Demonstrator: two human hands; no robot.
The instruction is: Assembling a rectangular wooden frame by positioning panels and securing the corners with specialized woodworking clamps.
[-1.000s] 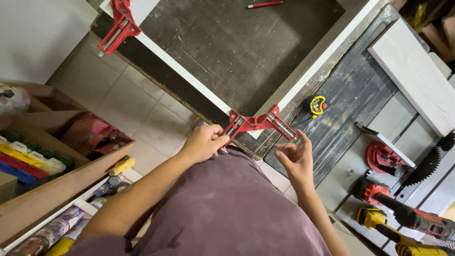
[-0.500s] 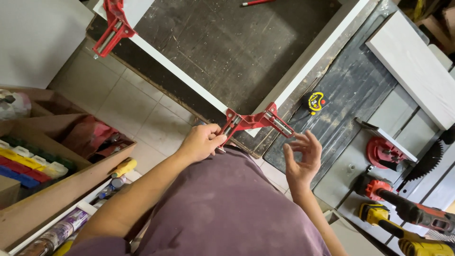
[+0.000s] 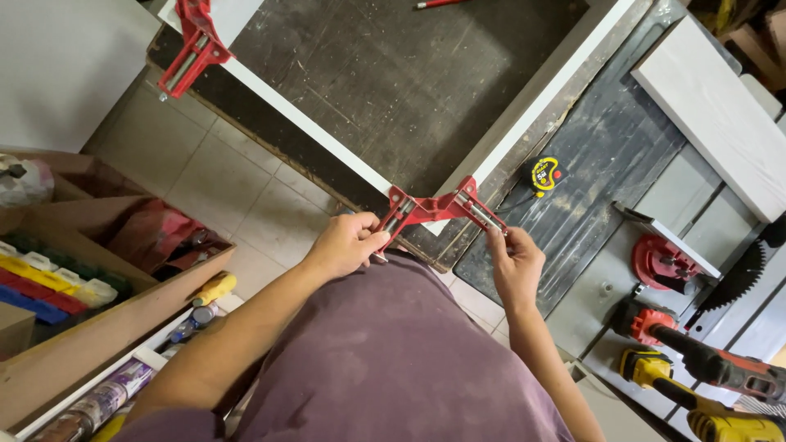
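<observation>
Red corner clamp (image 3: 430,209) at white frame (image 3: 327,139) corner: left hand (image 3: 344,244) fingers curled, gripping one end; right hand (image 3: 514,263) fingers pinching its screw handle.

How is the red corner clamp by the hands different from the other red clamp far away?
The near red metal corner clamp is gripped by the left hand and right hand; the far red metal corner clamp is untouched. The near one sits at the bottom corner of the white wooden frame, the far one at its top-left corner. Both are red and hold frame corners.
</observation>
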